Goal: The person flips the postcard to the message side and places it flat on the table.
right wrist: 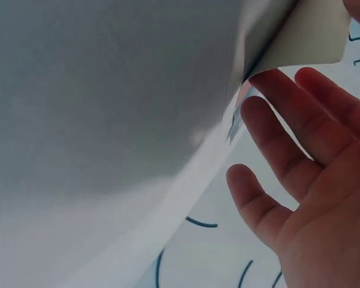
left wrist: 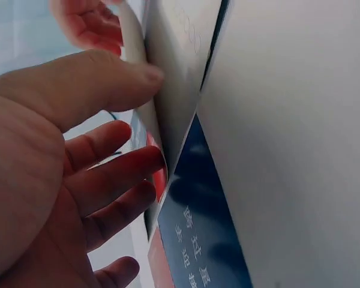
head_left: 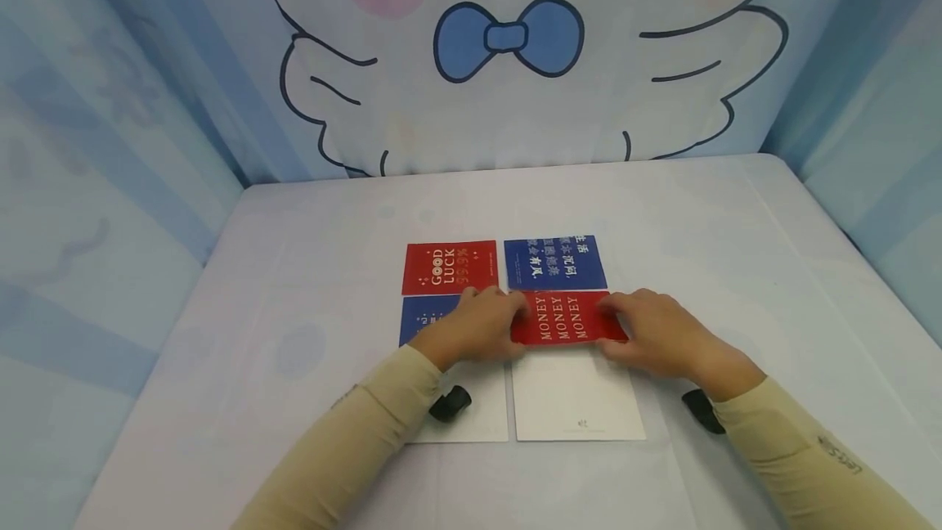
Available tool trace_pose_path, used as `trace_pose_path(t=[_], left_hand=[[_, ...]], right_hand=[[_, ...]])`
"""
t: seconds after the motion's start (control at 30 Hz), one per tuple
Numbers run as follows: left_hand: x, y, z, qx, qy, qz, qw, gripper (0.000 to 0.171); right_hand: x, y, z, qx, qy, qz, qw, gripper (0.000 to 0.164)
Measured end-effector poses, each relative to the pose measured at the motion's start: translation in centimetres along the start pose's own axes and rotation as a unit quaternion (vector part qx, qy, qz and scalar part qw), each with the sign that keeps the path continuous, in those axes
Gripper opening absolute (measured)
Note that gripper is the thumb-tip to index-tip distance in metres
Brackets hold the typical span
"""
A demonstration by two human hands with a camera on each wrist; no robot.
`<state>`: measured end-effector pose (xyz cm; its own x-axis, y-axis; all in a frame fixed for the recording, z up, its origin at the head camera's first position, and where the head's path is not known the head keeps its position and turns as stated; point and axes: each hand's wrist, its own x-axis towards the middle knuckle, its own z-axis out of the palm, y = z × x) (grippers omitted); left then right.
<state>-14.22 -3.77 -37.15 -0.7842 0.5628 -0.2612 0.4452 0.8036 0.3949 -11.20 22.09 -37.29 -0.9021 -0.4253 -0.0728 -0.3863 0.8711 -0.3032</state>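
A red card (head_left: 562,319) printed MONEY in three rows lies between the two hands, its near edge tilted up off the surface. My left hand (head_left: 482,325) holds its left end, thumb at the near corner and fingers at the far one. At the right end my right hand (head_left: 655,335) holds it the same way. The card's pale underside (right wrist: 312,36) shows in the right wrist view. Just beyond lies a blue card (head_left: 555,262) with white writing. Nearer me is a white card (head_left: 577,395), face plain but for a small mark.
Left of these, a red GOOD LUCK card (head_left: 450,267) lies above a blue card (head_left: 419,317) partly covered by the left hand. Another white card (head_left: 482,407) sits below the left wrist. A printed curtain (head_left: 508,121) hangs behind the white table (head_left: 294,268).
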Motion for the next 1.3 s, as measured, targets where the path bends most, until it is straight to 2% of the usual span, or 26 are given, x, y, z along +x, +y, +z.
trace_pose_path(t=[0.17, 0.23, 0.57, 0.7, 0.83, 0.97, 1.13, 1.3], left_hand=[[-0.1, 0.0, 0.2, -0.039, 0.018, -0.008, 0.9990, 0.045], [-0.1, 0.0, 0.2, -0.053, 0.030, -0.013, 0.9981, 0.048], [-0.2, 0.3, 0.6, -0.040, 0.067, -0.020, 0.9968, 0.052], [-0.3, 0.3, 0.8, -0.061, 0.089, -0.022, 0.9939, 0.055], [-0.3, 0.3, 1.0, -0.104, 0.129, -0.026, 0.9858, 0.057], [-0.3, 0.3, 1.2, -0.136, 0.177, -0.024, 0.9744, 0.056], [-0.6, 0.2, 1.2, -0.181, 0.206, -0.023, 0.9614, 0.057], [-0.7, 0.2, 1.2, -0.223, 0.228, -0.010, 0.9477, 0.066]], right_hand=[[-0.1, -0.3, -0.1, -0.057, 0.018, -0.034, 0.998, 0.047], [-0.2, -0.4, -0.2, -0.062, 0.024, -0.035, 0.997, 0.043], [0.0, -0.2, -0.2, -0.011, 0.020, 0.027, 0.999, 0.043], [-0.1, 0.1, -0.3, 0.020, 0.027, 0.040, 0.999, 0.039], [-0.3, 0.4, -0.6, 0.055, 0.071, 0.026, 0.996, 0.033], [-0.6, 0.5, -0.5, 0.081, 0.131, 0.009, 0.988, 0.033], [-0.8, 0.3, -0.3, 0.116, 0.177, 0.012, 0.977, 0.047], [-0.9, 0.0, -0.1, 0.119, 0.227, 0.015, 0.967, 0.055]])
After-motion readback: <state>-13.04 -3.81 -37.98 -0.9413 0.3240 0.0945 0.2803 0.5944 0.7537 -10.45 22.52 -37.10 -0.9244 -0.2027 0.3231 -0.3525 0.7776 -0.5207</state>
